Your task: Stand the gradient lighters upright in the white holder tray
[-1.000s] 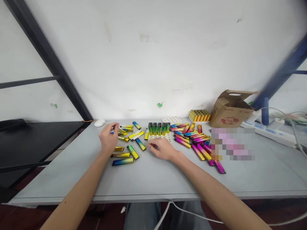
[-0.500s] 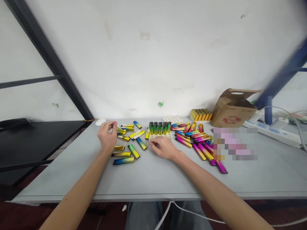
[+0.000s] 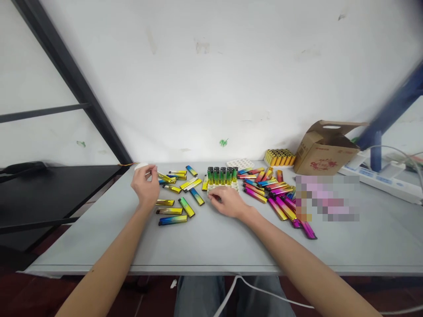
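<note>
My left hand (image 3: pixel 144 184) is raised at the left of the table, thumb and index finger pinched together. What it holds, if anything, is too small to make out. Beside its fingertips lie shiny yellow lighters (image 3: pixel 164 177), and more with blue or green ends, such as a blue-yellow lighter (image 3: pixel 173 220), are scattered around. My right hand (image 3: pixel 226 201) rests with curled fingers at the front of a white holed tray (image 3: pixel 235 186), partly covering it. Whatever is in those fingers is hidden. Upright green-yellow lighters (image 3: pixel 222 176) with black tops stand in the tray's back rows.
Right of the tray lies a pile of pink, red and blue metallic lighters (image 3: pixel 280 207). Farther back are a white holed tray (image 3: pixel 239 163), a tray of orange lighters (image 3: pixel 280 157), an open cardboard box (image 3: pixel 325 154) and a white power strip (image 3: pixel 383 179). A blurred patch covers part of the right.
The view has shifted slightly, so the table things appear a little farther right. My left hand has drawn slightly left, away from the yellow lighters. My right hand stays at the tray.
</note>
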{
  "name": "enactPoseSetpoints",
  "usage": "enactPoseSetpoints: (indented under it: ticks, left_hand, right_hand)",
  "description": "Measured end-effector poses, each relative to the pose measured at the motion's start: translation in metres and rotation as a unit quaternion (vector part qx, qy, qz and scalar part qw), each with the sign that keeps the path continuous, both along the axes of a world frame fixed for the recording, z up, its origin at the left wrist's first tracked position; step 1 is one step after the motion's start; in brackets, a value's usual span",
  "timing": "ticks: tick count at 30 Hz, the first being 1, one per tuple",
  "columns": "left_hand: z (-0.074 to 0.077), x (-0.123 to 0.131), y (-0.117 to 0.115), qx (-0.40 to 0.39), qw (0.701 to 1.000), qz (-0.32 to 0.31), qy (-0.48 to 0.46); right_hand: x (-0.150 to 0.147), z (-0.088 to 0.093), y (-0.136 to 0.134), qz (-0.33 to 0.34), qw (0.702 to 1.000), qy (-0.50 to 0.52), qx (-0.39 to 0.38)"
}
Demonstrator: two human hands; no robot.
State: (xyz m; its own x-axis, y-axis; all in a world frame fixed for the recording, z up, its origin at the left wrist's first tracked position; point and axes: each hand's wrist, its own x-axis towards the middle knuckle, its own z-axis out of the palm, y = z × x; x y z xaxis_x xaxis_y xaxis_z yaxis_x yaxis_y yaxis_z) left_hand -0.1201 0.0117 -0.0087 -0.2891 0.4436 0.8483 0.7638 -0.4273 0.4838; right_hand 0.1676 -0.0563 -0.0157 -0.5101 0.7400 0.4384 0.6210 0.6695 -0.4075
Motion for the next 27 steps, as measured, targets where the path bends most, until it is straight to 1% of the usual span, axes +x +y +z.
enactPoseSetpoints:
  ticks: [3,6,10,13,15,19,22,25,27]
  left_hand:
    - [-0.004,0.012,-0.002,-0.014,0.998,-0.047,0.029]
    - [-0.007,0.017,-0.002,-0.047,0.993,-0.094,0.046]
    - [-0.008,0.013,0.001,-0.122,0.979,-0.157,0.051]
    - [-0.009,0.009,0.003,-0.163,0.964,-0.192,0.081]
    - [-0.009,0.006,0.003,-0.166,0.961,-0.189,0.114]
    - [-0.008,-0.002,0.006,-0.168,0.961,-0.123,0.179]
    - [-0.008,-0.01,0.009,-0.226,0.946,-0.095,0.211]
    - [-0.006,-0.016,0.009,-0.286,0.926,-0.091,0.228]
    - [-0.003,-0.017,0.007,-0.311,0.919,-0.082,0.23]
  right_hand:
    - [0.0,0.0,0.0,0.002,1.0,0.005,-0.003]
    - [0.0,0.0,0.0,0.002,1.0,0.006,0.001]
    - [0.0,0.0,0.0,0.001,1.0,0.001,0.006]
    - [0.001,0.0,0.001,0.003,1.0,0.0,0.004]
    - [0.001,-0.001,0.001,0.005,1.0,0.0,0.003]
    - [0.001,-0.001,0.001,0.003,1.0,0.002,0.0]
    - [0.0,-0.002,0.001,0.002,1.0,0.002,0.0]
    - [0.001,-0.003,0.002,0.003,1.0,0.001,0.0]
    - [0.002,-0.004,0.003,0.003,1.0,-0.001,0.0]
